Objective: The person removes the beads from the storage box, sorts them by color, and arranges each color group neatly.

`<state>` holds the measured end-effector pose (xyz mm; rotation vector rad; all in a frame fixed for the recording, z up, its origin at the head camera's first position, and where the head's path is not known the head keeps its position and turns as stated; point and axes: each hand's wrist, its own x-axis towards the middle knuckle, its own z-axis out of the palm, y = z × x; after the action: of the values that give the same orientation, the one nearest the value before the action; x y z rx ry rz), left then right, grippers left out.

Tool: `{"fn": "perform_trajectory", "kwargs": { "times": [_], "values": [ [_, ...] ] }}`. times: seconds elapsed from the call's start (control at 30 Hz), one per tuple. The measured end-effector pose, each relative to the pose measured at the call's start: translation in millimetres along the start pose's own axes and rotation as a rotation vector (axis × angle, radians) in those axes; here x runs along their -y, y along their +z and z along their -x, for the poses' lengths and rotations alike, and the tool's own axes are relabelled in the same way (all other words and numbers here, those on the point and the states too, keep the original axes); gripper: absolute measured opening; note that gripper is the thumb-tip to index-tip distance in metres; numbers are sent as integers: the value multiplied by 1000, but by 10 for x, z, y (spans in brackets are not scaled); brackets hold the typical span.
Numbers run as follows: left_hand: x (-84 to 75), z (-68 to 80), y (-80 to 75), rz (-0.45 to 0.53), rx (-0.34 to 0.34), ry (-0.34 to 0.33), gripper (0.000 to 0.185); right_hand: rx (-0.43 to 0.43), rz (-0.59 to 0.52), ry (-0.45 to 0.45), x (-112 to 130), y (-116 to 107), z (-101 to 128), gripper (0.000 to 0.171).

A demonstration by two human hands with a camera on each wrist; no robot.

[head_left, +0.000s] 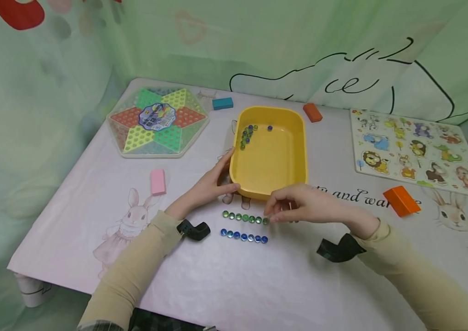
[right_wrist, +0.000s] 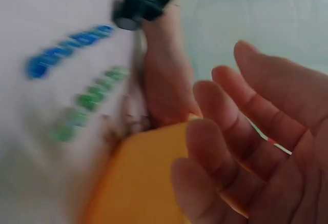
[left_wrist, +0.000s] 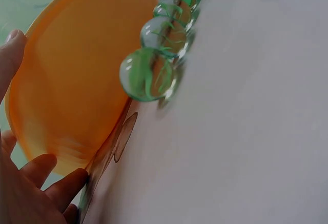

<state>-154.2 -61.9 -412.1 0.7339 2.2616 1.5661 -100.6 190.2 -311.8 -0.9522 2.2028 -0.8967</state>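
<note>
My left hand [head_left: 209,186] rests against the near left corner of a yellow plastic tub [head_left: 267,193], its thumb by the rim and its fingers spread along the outer wall [left_wrist: 66,188]. My right hand [head_left: 300,203] hovers beside the right end of a row of green glass marbles [head_left: 245,218]. In the right wrist view its fingers [right_wrist: 215,101] bend loosely, thumb apart, nothing between them. Nearer me lies a parallel row of blue marbles [head_left: 244,237]. Inside the tub, several loose green and blue marbles [head_left: 247,134] sit toward the far left.
A hexagonal Chinese checkers board [head_left: 157,122] lies at the back left. An animal puzzle board [head_left: 417,151] lies on the right. Around the tub are a pink block [head_left: 158,182], a blue block [head_left: 222,103], a red-orange block [head_left: 312,112] and an orange block [head_left: 402,201].
</note>
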Motion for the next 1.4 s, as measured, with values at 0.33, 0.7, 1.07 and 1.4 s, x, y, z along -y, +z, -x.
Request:
{"fn": "perform_trajectory", "kwargs": {
  "times": [0.33, 0.7, 1.07, 1.4],
  "values": [
    [-80, 19, -15, -7, 9, -15, 88, 52, -95, 82, -5, -681, -499, 20],
    [-357, 104, -58, 24, 46, -22, 84, -193, 47, 266, -355, -872, -1012, 23],
    [-301, 88, -67, 13, 43, -12, 85, -207, 227, 318, -520, -788, -1315, 21],
    [-3, 5, -17, -6, 13, -12, 87, -160, 306, 352, -517, -697, -1474, 25]
  ]
}}
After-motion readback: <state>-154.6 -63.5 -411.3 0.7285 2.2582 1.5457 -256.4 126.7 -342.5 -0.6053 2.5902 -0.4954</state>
